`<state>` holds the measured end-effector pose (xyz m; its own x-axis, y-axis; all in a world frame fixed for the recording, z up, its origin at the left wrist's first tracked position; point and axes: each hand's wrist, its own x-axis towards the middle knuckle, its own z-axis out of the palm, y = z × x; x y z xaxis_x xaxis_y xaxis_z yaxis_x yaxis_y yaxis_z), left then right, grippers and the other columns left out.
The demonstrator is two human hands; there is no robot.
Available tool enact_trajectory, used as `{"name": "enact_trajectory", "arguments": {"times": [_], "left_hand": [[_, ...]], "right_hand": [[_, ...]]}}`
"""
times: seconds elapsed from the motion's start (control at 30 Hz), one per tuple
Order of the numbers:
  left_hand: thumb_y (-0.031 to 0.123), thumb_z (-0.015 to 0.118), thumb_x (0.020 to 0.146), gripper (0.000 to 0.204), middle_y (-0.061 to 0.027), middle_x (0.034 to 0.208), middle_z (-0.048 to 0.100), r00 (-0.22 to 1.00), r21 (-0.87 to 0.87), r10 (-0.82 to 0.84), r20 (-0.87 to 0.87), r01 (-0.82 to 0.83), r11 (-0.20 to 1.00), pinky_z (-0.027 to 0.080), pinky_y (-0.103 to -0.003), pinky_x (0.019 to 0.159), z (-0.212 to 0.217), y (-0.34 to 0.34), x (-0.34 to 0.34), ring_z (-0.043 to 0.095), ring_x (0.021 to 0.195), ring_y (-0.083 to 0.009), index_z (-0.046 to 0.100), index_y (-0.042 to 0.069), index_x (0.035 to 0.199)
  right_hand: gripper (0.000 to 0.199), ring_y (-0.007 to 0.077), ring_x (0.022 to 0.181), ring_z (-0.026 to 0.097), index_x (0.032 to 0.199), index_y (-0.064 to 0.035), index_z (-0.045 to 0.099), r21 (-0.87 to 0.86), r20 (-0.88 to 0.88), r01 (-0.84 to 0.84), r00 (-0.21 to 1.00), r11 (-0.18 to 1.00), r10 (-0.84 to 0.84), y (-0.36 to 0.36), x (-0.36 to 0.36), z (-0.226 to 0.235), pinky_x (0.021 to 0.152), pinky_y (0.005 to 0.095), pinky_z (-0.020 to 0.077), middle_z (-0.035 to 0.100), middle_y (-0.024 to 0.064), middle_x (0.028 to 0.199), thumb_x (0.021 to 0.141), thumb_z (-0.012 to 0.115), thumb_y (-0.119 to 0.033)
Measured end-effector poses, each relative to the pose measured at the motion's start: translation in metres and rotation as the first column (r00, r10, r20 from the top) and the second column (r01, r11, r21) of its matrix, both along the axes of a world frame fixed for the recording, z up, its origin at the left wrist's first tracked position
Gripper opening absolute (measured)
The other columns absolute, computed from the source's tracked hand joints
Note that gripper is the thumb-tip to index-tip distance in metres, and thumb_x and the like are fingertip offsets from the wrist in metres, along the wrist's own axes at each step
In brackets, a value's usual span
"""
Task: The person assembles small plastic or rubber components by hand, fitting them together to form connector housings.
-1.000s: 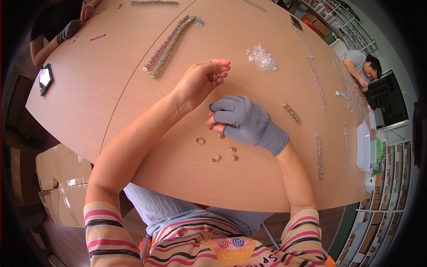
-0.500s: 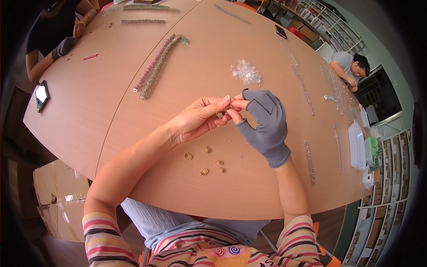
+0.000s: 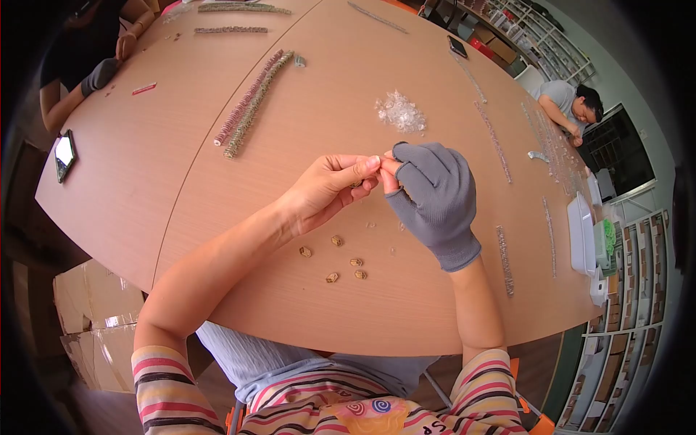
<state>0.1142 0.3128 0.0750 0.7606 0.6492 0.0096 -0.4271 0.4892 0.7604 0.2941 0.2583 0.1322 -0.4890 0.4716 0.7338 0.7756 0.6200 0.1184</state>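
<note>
Since a second earlier, both hands had risen off the table and closed together, fingertip to fingertip, above the wooden tabletop [image 3: 217, 203]. The bare left hand [image 3: 328, 190] was pinched shut on something small and brownish, probably one of the beads, with its thumb and forefinger pressed against the tips of the right hand [image 3: 433, 199], which wore a grey fingerless glove. Whether the right fingers also gripped that piece or a thread could not be told; the contact point was too small to read. Judging by that, the work had passed from picking a piece up to fitting it at the fingertips.

Just below the hands, five small brown beads [image 3: 336, 240] lay loose on the table, near each other but apart. Beyond the hands sat a little heap of clear plastic bits [image 3: 400, 113]. Farther out to the left lay two long beaded strands [image 3: 250, 101] side by side, and a dark phone [image 3: 64, 153] near the table's left edge. Thin strands ran along the right side, past a white tray [image 3: 581, 235]. Other people worked at the far corners.
</note>
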Motion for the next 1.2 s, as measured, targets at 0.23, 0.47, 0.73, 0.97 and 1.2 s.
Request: {"name": "enact_trajectory", "arguments": {"times": [0.23, 0.47, 0.73, 0.97, 1.2], "left_hand": [[0.028, 0.069, 0.097, 0.023, 0.0033, 0.088, 0.066, 0.997, -0.022, 0.072, -0.004, -0.072, 0.997, 0.049, -0.02, 0.082, -0.004, -0.002, 0.002, 0.054, 0.082, -0.0033, 0.075, 0.006, 0.098], [0.029, 0.067, 0.099, 0.026, 0.0026, 0.091, 0.068, 0.996, -0.009, 0.055, 0.067, -0.055, 0.998, 0.05, -0.02, 0.087, 0.001, -0.008, 0.007, 0.056, 0.084, -0.0034, 0.074, 0.005, 0.097], [0.028, 0.066, 0.1, 0.026, 0.0014, 0.093, 0.069, 0.993, -0.011, 0.121, -0.001, -0.121, 0.993, 0.051, -0.022, 0.088, 0.006, -0.009, 0.008, 0.058, 0.085, -0.0045, 0.074, 0.003, 0.1], [0.025, 0.065, 0.1, 0.031, -0.0024, 0.101, 0.068, 0.994, -0.055, 0.088, 0.067, -0.084, 0.995, 0.052, -0.021, 0.085, 0.003, -0.004, 0.004, 0.059, 0.087, -0.006, 0.068, -0.002, 0.115], [0.013, 0.039, 0.105, 0.016, -0.0126, 0.117, 0.062, 0.959, -0.212, 0.227, 0.171, -0.189, 0.959, 0.049, -0.029, 0.093, -0.004, 0.021, -0.004, 0.056, 0.099, -0.016, 0.054, 0.006, 0.103]], "right_hand": [[0.017, 0.0177, 0.075, 0.057, 0.083, -0.0122, 0.057, 0.032, 0.098, 0.053, 0.994, 0.998, -0.056, 0.002, -0.001, -0.003, 0.06, 0.0349, 0.0436, 0.061, -0.0015, 0.093, 0.079, 0.073, -0.015], [0.022, 0.0165, 0.077, 0.058, 0.082, -0.0156, 0.055, 0.046, 0.075, 0.047, 0.996, 0.998, -0.05, 0.005, 0.0, -0.006, 0.06, 0.0336, 0.0432, 0.062, -0.0032, 0.094, 0.077, 0.076, -0.02], [0.025, 0.0221, 0.079, 0.062, 0.084, -0.01, 0.061, 0.045, 0.018, 0.085, 0.996, 0.995, -0.086, 0.001, 0.0, -0.003, 0.066, 0.0359, 0.0474, 0.065, 0.0023, 0.091, 0.072, 0.082, -0.015], [0.021, 0.0248, 0.077, 0.061, 0.079, -0.0098, 0.058, 0.004, -0.264, 0.078, 0.962, 0.997, -0.074, 0.005, 0.013, 0.006, 0.066, 0.0377, 0.0477, 0.062, 0.0001, 0.084, 0.075, 0.078, -0.015], [0.018, 0.0267, 0.07, 0.061, 0.08, -0.0092, 0.06, -0.654, 0.242, 0.239, 0.965, 0.718, -0.1, -0.015, 0.03, 0.018, 0.061, 0.0385, 0.0486, 0.061, 0.0046, 0.081, 0.079, 0.076, -0.018]]}}
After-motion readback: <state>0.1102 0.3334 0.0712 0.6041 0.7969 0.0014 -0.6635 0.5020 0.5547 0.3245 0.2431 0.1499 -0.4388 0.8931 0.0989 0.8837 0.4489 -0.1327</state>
